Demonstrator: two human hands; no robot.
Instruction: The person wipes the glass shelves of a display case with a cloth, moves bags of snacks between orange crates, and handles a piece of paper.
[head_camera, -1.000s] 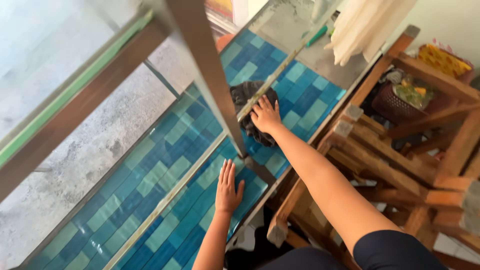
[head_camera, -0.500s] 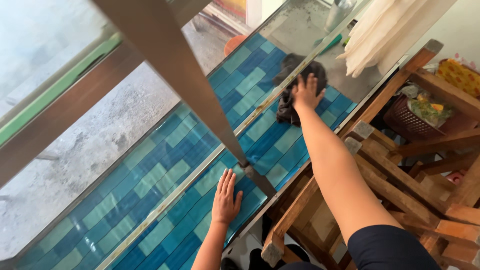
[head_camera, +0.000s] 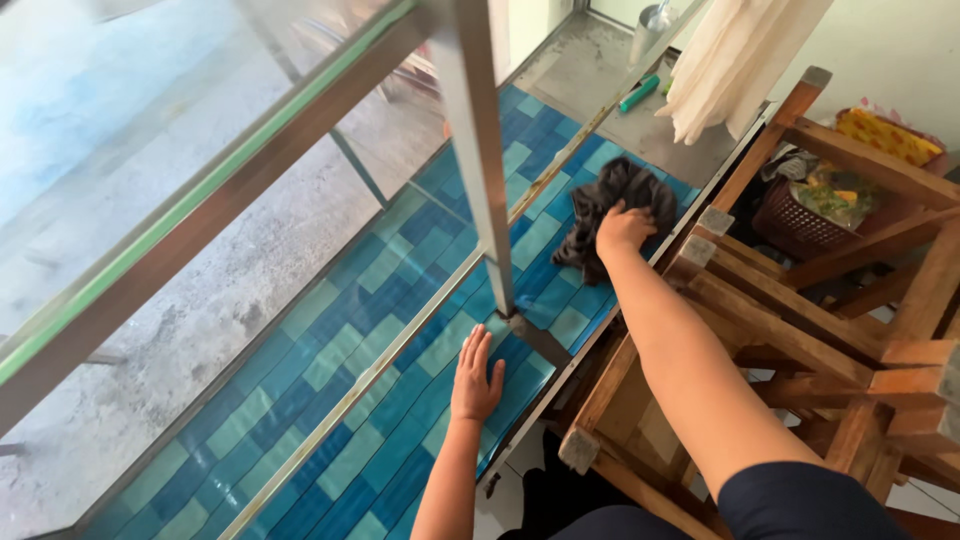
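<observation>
1. On the blue and teal patterned surface (head_camera: 330, 400) below me, both my hands are down, well apart from each other.
2. My right hand (head_camera: 622, 228) reaches far forward and presses on a dark grey cloth (head_camera: 615, 205); the fingers curl over the crumpled fabric, though I cannot tell whether they pinch it or only push it.
3. That cloth lies bunched at the far end of the patterned surface, near its right edge and just short of the bare grey strip (head_camera: 600, 80) beyond.
4. My left hand (head_camera: 475, 372) lies flat and open, palm down, fingers spread, holding nothing, close to the near right edge of the surface.
5. Between my hands a grey metal post (head_camera: 478, 150) comes down to the surface; its foot sits just beyond my left fingertips.
6. A pale metal rail (head_camera: 400, 345) runs lengthwise along the surface, passing left of my left hand.
7. To my right stand wooden frames (head_camera: 790, 330), touching the edge of the surface beside my right forearm.
8. Behind them sits a brown woven basket (head_camera: 800, 215) with odds and ends inside.
9. A cream cloth (head_camera: 735, 60) hangs at the far right, and a green tool handle (head_camera: 640, 93) lies on the grey strip beside it.
10. To my left, a long green-edged wooden beam (head_camera: 200, 215) slants across above rough grey ground.
</observation>
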